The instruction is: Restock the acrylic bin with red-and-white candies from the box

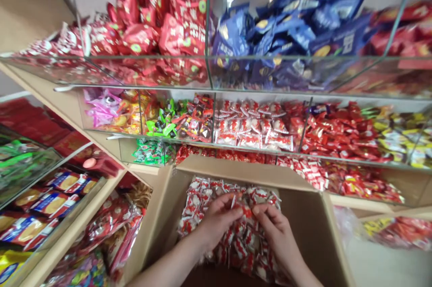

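Observation:
My left hand (219, 221) and my right hand (276, 228) are over an open cardboard box (232, 168). Between them is a small red-and-white wrapped candy (247, 213), with the fingers of both hands closed in a pinch at its sides. Blur hides the exact edges of the wrapper. Many more red-and-white wrapped candies (197, 197) lie in the box beneath my hands, in rows at the far side and looser nearer me.
Behind the box rise shelves with glass dividers, holding red packets (184, 30), blue packets (280, 30) and similar red-and-white candies (253, 127). Biscuit packs (56, 204) fill a shelf at the left. A bag of red sweets (401, 232) lies at the right.

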Demonstrator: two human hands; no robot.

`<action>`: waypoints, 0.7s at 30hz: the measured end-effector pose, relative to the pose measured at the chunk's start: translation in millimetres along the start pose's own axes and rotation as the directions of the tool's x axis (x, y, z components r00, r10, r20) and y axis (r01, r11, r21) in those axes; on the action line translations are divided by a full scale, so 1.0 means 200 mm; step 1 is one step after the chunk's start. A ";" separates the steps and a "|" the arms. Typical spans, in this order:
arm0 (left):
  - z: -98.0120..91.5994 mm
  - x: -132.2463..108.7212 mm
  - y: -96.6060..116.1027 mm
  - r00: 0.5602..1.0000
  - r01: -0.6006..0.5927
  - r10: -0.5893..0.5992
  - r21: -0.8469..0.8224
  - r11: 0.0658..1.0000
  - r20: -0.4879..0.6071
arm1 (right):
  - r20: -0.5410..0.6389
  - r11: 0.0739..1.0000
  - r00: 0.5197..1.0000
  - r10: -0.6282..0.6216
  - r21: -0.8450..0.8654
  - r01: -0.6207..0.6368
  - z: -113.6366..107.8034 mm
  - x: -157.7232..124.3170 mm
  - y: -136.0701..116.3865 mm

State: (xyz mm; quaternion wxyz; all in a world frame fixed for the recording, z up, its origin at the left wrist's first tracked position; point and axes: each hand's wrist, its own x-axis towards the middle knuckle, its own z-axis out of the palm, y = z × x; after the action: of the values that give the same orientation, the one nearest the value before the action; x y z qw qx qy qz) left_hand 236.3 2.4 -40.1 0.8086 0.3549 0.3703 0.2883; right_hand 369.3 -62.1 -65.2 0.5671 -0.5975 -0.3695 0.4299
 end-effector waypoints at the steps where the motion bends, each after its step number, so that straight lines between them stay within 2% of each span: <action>1: -0.01 0.00 0.00 1.000 0.018 -0.019 0.044 0.999 0.014 | 0.031 0.999 0.999 -0.019 -0.038 0.021 0.00 0.01 0.00; 3: -0.02 -0.01 0.01 0.999 0.035 -0.036 0.119 0.992 0.007 | 0.071 0.990 0.996 -0.058 -0.125 0.066 0.00 0.01 0.00; 5: -0.03 -0.01 0.01 0.998 0.001 0.008 0.144 0.990 -0.062 | 0.042 0.959 0.990 -0.133 -0.245 0.139 0.01 0.01 -0.01; 8: -0.04 0.01 -0.03 0.974 -0.091 0.121 0.156 0.983 -0.191 | 0.015 0.823 0.932 -0.362 -0.464 0.327 0.05 0.00 0.00; 10: -0.05 0.03 -0.07 0.965 -0.110 0.140 0.143 0.984 -0.221 | 0.112 0.708 0.888 -0.446 -0.563 0.426 0.08 -0.01 0.03; 13: -0.06 0.05 -0.11 0.972 -0.116 0.134 0.103 0.988 -0.191 | 0.264 0.571 0.857 -0.442 -0.655 0.496 0.12 -0.01 0.08; 15: -0.06 0.05 -0.09 0.978 -0.135 0.142 0.053 0.989 -0.150 | 0.317 0.487 0.826 -0.466 -0.688 0.539 0.11 -0.01 0.06; 17: -0.06 0.02 -0.05 0.983 -0.156 0.151 -0.046 0.987 -0.105 | 0.357 0.424 0.777 -0.518 -0.681 0.596 0.07 -0.01 -0.02; 19: -0.07 0.00 0.00 0.985 -0.159 0.149 -0.112 0.981 -0.091 | 0.400 0.371 0.713 -0.577 -0.649 0.664 0.02 0.02 -0.18; 21: -0.09 -0.01 0.03 0.984 -0.135 0.127 -0.060 0.989 -0.124 | 0.414 0.297 0.644 -0.644 -0.640 0.708 -0.01 0.10 -0.37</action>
State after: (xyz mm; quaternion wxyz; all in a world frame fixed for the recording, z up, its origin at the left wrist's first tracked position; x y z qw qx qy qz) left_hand 219.6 11.0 -43.7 0.7756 0.3328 0.3841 0.3743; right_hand 381.5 -36.9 6.8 0.3728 -0.5459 -0.7500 -0.0238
